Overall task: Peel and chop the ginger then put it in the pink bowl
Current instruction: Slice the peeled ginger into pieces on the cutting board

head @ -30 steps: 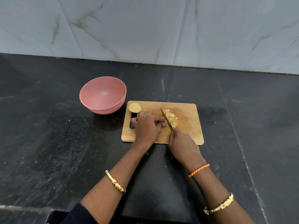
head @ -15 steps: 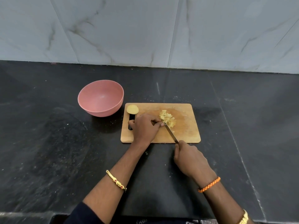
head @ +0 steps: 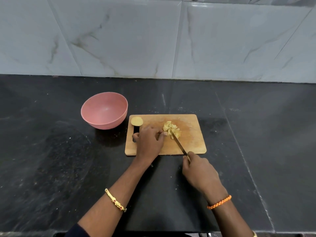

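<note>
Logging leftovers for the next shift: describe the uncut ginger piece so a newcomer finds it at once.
Find the wooden cutting board on the black counter. At its far left corner, nearest the pink bowl, lies the ginger piece above the handle slot. Unlike the chopped ginger pile mid-board, it is one round, flat-faced piece.

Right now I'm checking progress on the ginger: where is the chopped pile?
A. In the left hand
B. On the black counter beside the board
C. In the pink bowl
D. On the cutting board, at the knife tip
D: the chopped ginger lies on the cutting board at the knife tip; the pink bowl holds none.
</note>
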